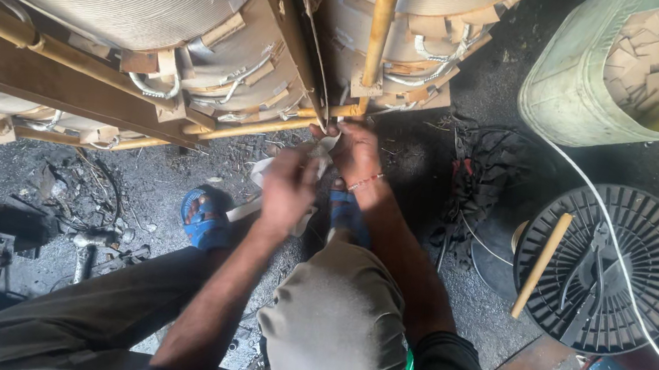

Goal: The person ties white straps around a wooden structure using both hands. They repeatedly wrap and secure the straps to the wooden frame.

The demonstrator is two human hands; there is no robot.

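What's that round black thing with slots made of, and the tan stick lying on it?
The round black slotted disc looks like moulded plastic: matte, with even ribs. The tan stick looks like a rolled paper or bamboo tube, smooth and dull; it is hard to say which.

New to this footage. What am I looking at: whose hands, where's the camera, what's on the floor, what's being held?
One picture, from a camera worn on a person's head, looking down past their knees at a dirty dark floor. The left hand and right hand are their own, and together they hold a strip of pale tape or paper against a thin tan tube below large wound coils in a wooden frame. A blue sandal shows on one foot. To the right, a black ribbed round disc carries a tan stick and pliers. A green drum holds cardboard pieces.
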